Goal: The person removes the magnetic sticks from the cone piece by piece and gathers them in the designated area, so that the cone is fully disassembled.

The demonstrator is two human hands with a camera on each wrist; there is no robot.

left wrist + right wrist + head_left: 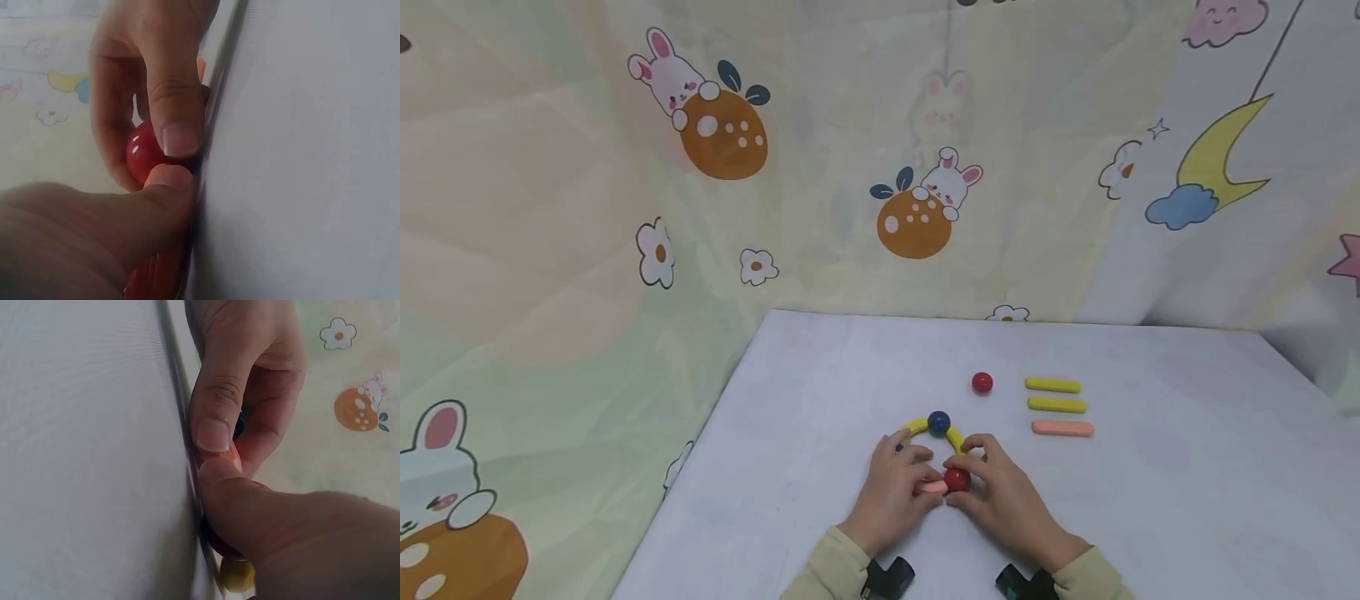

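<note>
On the white table, my left hand (889, 487) pinches a salmon-pink stick (932, 487) between thumb and fingers. My right hand (1006, 498) grips a red ball (957, 479) at the stick's right end, the two thumbs almost touching. Stick and ball belong to a ring-like chain on the tabletop. At its far side a blue ball (938, 423) joins two curved yellow rods, one on the left (916, 427) and one on the right (955, 439). Another dark blue ball is mostly hidden by the left fingers. In the left wrist view the red ball (144, 153) shows between both hands.
Beyond the hands lies a loose red ball (982, 382). To its right are two yellow sticks, the far one (1053, 385) and the near one (1057, 405), above a salmon-pink stick (1062, 428). A cartoon-printed curtain (827, 167) hangs behind the table (1187, 467).
</note>
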